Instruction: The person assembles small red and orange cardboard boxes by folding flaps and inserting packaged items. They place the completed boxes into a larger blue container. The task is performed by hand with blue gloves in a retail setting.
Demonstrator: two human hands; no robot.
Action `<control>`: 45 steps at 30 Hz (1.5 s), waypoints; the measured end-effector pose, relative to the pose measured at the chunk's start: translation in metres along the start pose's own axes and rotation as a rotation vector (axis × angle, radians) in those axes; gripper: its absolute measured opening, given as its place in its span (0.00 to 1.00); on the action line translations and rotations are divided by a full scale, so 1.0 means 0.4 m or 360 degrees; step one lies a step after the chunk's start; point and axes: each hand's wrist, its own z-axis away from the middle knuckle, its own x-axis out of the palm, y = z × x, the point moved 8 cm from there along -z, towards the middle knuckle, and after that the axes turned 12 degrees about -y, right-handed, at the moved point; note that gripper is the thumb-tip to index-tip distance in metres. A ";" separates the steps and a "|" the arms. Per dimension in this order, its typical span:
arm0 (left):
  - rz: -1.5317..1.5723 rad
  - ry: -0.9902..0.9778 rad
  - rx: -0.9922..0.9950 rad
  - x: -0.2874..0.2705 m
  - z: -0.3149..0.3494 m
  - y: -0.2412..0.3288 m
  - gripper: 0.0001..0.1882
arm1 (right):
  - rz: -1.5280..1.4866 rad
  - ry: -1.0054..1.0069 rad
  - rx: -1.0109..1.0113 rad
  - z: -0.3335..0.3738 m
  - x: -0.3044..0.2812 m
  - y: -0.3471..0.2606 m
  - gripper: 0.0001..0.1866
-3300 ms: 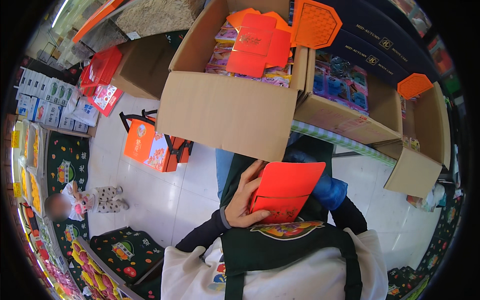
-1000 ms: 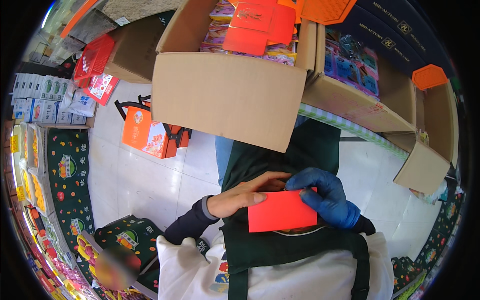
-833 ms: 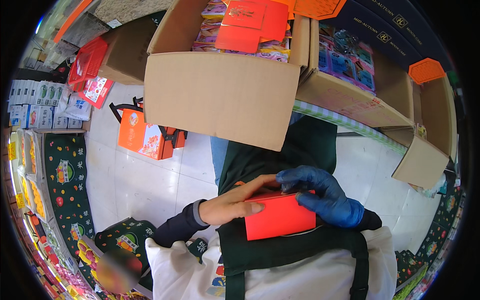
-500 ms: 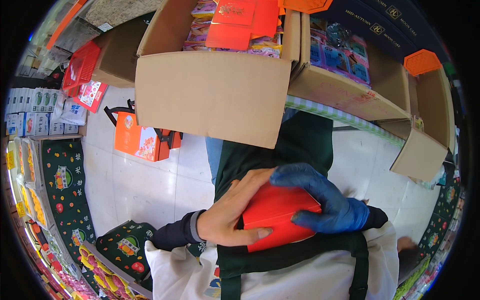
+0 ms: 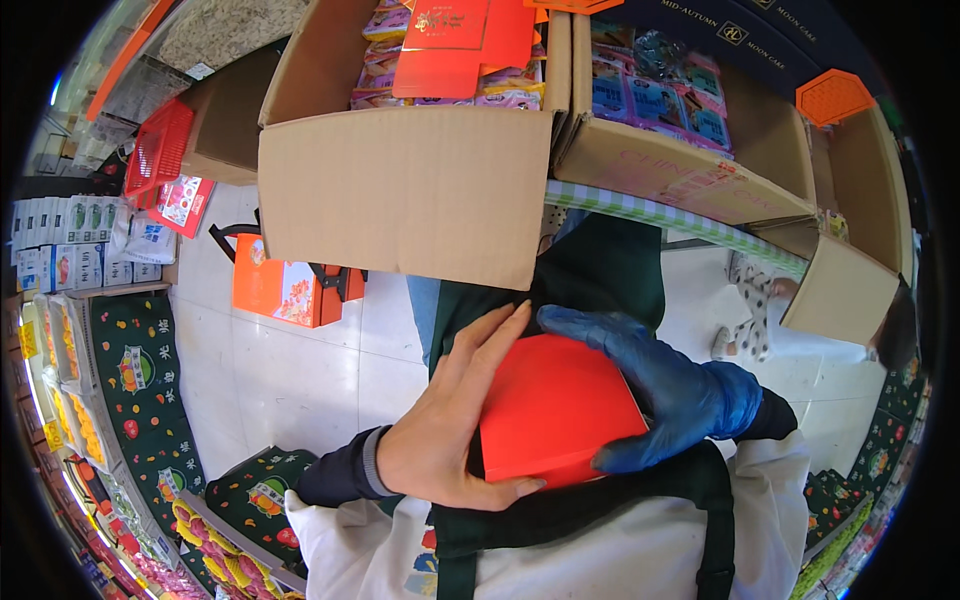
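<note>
A small red cardboard box (image 5: 560,410) is held in front of my dark green apron (image 5: 600,260). My bare left hand (image 5: 435,440) presses against its left side, thumb along the near edge. On the other side my right hand (image 5: 690,395), in a blue glove, curves round the box's right side with its thumb at the near right corner. The far fingertips of both hands almost meet beyond the box. Its underside is hidden. Ahead of my hands, flat red card pieces (image 5: 440,50) lie on wrapped packets in an open carton (image 5: 400,195).
A second open carton (image 5: 690,175) with blue and purple packets stands to the right, on a green checked cloth (image 5: 680,225). An orange gift box (image 5: 290,285) sits on the tiled floor at left. Someone in spotted trousers (image 5: 750,290) is at the right.
The red box now shows a smooth, bulging upper face. My left fingers have straightened and spread along its side, and the gloved hand has opened wider. A person has come into view at right.
</note>
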 end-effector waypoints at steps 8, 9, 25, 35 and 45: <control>0.0338 0.0011 -0.0154 0.016 -0.010 -0.048 0.54 | 0.0049 0.0089 0.0040 0.028 -0.002 0.018 0.46; 0.0401 0.0040 -0.0168 0.021 -0.006 -0.050 0.55 | 0.0021 0.0138 0.0032 0.033 -0.003 0.023 0.45; 0.0536 0.0007 -0.0199 -0.186 -0.183 0.158 0.37 | 0.0571 0.0496 -0.0343 0.128 -0.260 -0.318 0.44; 0.0967 0.0378 0.0369 -0.369 -0.351 0.225 0.28 | -0.0221 0.1314 -0.0541 0.187 -0.433 -0.276 0.43; 0.0801 0.0754 0.0671 -0.371 -0.383 0.294 0.24 | 0.2175 0.1232 0.0087 0.132 -0.393 -0.511 0.58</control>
